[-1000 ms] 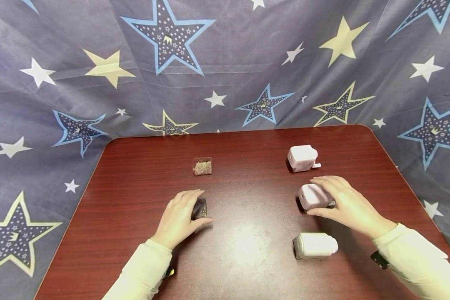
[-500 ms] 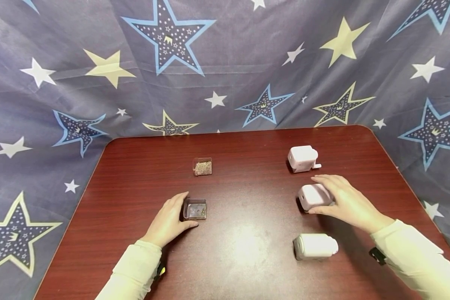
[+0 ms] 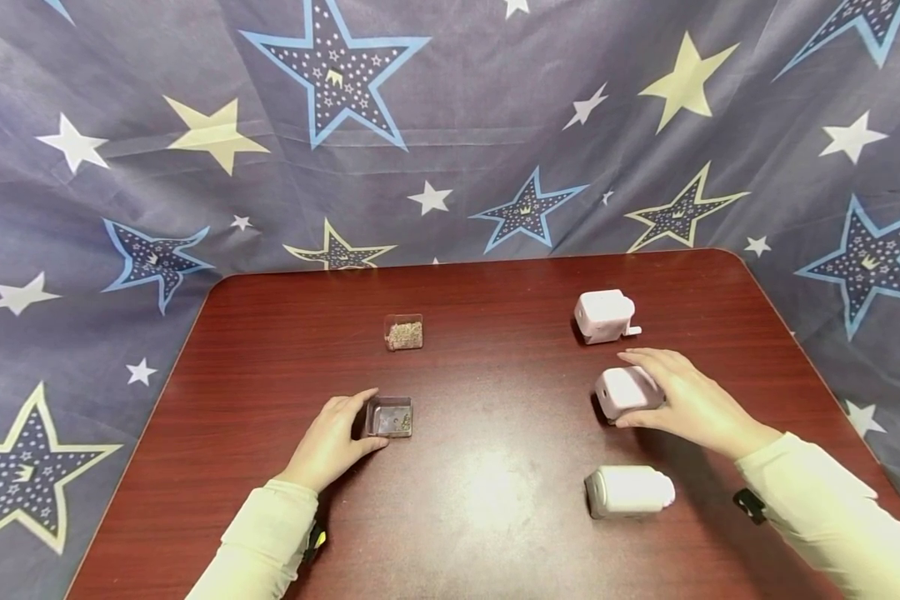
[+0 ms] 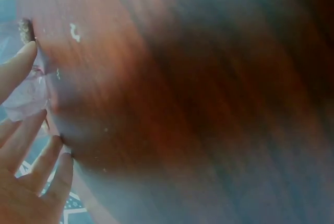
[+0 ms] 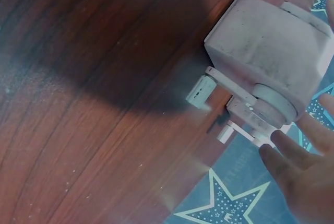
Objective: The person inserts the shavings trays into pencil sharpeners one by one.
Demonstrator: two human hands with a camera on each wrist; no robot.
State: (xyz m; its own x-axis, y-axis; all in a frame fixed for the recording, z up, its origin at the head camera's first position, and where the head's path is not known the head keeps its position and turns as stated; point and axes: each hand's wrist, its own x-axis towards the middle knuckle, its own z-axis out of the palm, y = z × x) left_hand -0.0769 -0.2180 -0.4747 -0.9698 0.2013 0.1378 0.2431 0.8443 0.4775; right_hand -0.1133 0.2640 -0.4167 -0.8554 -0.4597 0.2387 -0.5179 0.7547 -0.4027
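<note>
In the head view my left hand (image 3: 334, 442) spans the left end of a small clear shavings tray (image 3: 390, 418), thumb at the near side and fingertips at the far side. A few shavings lie in the tray's corner. In the left wrist view the fingers (image 4: 32, 145) are spread and gently bent beside the clear plastic. My right hand (image 3: 690, 402) curves loosely around a pink hand-crank pencil sharpener (image 3: 628, 392), with a gap on the far side. The right wrist view shows that sharpener's crank handle (image 5: 201, 92) pointing back toward the wrist.
Another pink sharpener (image 3: 603, 317) stands farther back, and a whitish one (image 3: 630, 490) lies nearer the front. A second clear tray (image 3: 404, 332), heaped with shavings, sits behind the left hand. A star-patterned cloth (image 3: 450, 133) hangs beyond the table (image 3: 285, 333).
My left hand has drawn back leftward from over the clear tray, uncovering it; the tray has stayed in place. The right hand has barely shifted around the sharpener.
</note>
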